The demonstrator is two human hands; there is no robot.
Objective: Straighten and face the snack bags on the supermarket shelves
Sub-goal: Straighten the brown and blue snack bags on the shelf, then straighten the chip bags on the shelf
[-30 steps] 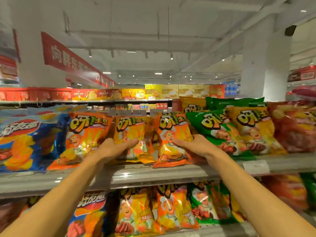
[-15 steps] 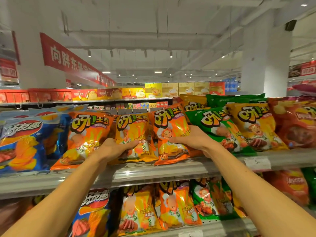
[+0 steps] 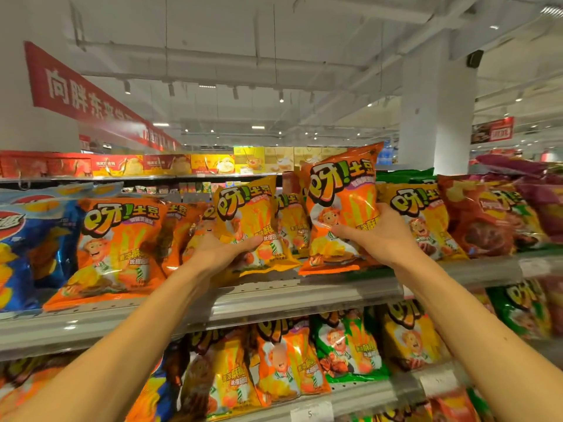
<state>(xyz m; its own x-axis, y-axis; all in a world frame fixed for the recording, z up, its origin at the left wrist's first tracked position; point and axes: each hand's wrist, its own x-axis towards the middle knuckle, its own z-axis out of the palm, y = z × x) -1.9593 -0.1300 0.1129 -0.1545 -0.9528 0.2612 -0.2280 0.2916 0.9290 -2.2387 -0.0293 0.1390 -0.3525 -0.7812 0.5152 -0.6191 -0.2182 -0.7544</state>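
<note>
Two bare arms up at the top grey metal shelf (image 3: 304,295) of a supermarket snack aisle. Right hand (image 3: 382,236) gripping a glossy orange crinkly snack bag with a cartoon chef on the front (image 3: 341,208), fingers curled round its lower right side, thumb across the front. Bag held upright, front facing out, top edge sticking up above the neighbours, bottom seam just over the shelf lip; touching the shelf or not, can't tell.

Left hand (image 3: 224,254) on a yellow-orange crinkly snack bag of the same brand (image 3: 246,217), fingers wrapped under and across its lower front, pinning it. Bag tilted a little to the left, leaning back into more orange bags behind it.

Further left on the same shelf: another big orange chef bag (image 3: 117,248) lying back on a slant, then a shiny blue chip bag (image 3: 27,254) at the edge. Right of the held bag: a yellow chef bag (image 3: 423,217), then dark red chip bags (image 3: 481,220), a bit blurry.

Shelf below (image 3: 359,391) packed with the same brand in orange, green (image 3: 344,345) and yellow, standing side by side. White price tag (image 3: 310,412) on its front rail. Red hanging banner with white Chinese characters (image 3: 85,92) up top left, white square pillar (image 3: 438,111) on the right.
</note>
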